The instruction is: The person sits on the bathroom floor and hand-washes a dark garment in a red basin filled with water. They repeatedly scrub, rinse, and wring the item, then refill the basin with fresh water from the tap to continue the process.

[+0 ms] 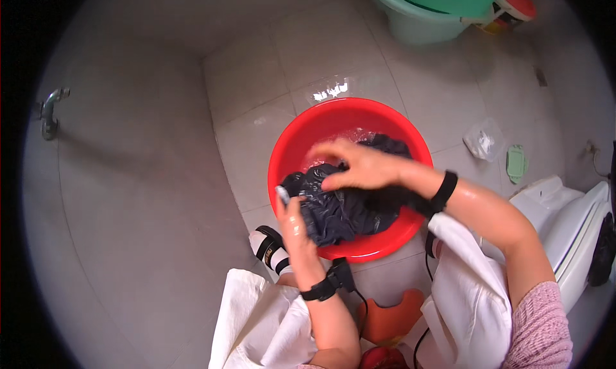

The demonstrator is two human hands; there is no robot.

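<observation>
A red plastic basin (412, 135) stands on the floor in front of me, with wet dark cloth (343, 208) bunched inside and some suds at its far side. Over the basin's left part is my left hand (294, 226), its fingers closed around a small whitish thing (282, 194) too indistinct to name. My right hand (359, 167) hovers above the cloth, slightly blurred. Its thumb and fingers are apart, with nothing between them. Part of the garment's far side is hidden behind that hand.
Green basins (436, 16) stand at the far right. A clear bag (484, 140) and a green soap dish (516, 163) lie on the right, near a white toilet (564, 221). A tap (50, 115) juts from the left wall. An orange stool (394, 317) is between my legs.
</observation>
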